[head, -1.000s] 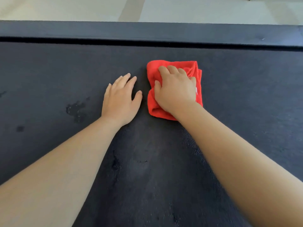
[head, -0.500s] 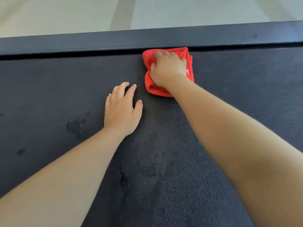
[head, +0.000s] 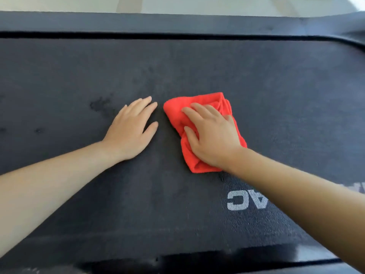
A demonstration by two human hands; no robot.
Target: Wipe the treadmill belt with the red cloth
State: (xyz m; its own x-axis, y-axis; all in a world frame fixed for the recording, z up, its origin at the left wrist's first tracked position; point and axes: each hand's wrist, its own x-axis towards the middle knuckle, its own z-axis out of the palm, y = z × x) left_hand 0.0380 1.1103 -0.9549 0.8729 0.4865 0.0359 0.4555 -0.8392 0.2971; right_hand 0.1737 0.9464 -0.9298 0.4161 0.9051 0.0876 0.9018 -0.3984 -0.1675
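Note:
The dark textured treadmill belt point(head: 197, 72) fills most of the view. A folded red cloth point(head: 175, 113) lies near the belt's middle. My right hand point(head: 213, 137) presses down on the cloth, fingers spread over it and thumb hooked into a fold. My left hand point(head: 132, 129) rests flat on the bare belt just left of the cloth, fingers apart, holding nothing. A narrow strip of belt separates the left hand from the cloth.
The far side rail point(head: 177, 22) runs across the top, with pale floor point(head: 197, 4) beyond it. Dark damp patches point(head: 100, 104) mark the belt left of my left hand. White lettering point(head: 246, 202) shows on the belt under my right forearm. The near edge point(head: 197, 260) is glossy black.
My right hand has pulled the cloth back from the far rail toward the middle of the belt. The view has shifted, showing the near edge and the lettering. The left hand stays flat.

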